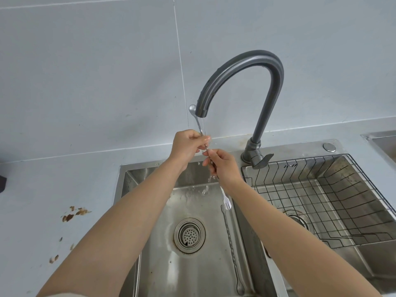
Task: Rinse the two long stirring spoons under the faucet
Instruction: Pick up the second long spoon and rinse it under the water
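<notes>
Bare forearms [120,228] low in frame; left hand [186,146] and right hand [222,166] both pinch long twisted steel spoon [192,108] (bowl up, centre). I'd draw it lengthwise through the stream from grey gooseneck faucet [246,57].

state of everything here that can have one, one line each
held spoon: upright under the spout, bowl end up
faucet: running, thin stream falling along the held spoon
left hand: pinching the held spoon's stem
right hand: gripping the stem just below
second spoon: lying loose in the left basin, untouched
wire basket: seated in the right basin
counter: stained with brown marks
</notes>
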Action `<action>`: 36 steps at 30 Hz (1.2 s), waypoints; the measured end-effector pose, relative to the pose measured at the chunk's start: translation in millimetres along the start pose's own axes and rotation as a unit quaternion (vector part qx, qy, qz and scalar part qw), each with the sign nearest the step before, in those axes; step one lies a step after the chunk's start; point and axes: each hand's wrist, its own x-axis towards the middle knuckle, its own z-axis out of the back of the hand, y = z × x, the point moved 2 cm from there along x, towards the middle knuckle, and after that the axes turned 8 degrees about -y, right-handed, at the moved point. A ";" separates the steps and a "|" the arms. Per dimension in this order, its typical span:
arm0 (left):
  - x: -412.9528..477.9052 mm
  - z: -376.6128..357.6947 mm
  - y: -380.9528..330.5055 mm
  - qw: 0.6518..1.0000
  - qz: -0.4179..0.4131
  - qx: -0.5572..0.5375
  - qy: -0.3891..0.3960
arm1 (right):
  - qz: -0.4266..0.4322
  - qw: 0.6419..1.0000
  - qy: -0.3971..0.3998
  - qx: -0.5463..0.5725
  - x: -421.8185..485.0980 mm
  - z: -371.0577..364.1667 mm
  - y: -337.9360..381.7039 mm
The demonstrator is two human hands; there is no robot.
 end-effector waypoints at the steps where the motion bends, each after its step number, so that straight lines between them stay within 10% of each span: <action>1: 1.2 0.7 -1.4 1.000 -0.001 -0.005 -0.011 | 0.006 1.000 0.001 -0.004 0.8 -0.8 1.1; 27: 25.3 22.2 -26.1 0.992 -0.031 -0.080 -0.091 | 0.054 0.997 0.024 -0.054 25.8 -22.3 13.8; 36: 23.8 7.3 -5.8 0.990 0.001 -0.099 -0.100 | 0.071 0.968 0.020 -0.240 23.9 -7.9 -1.1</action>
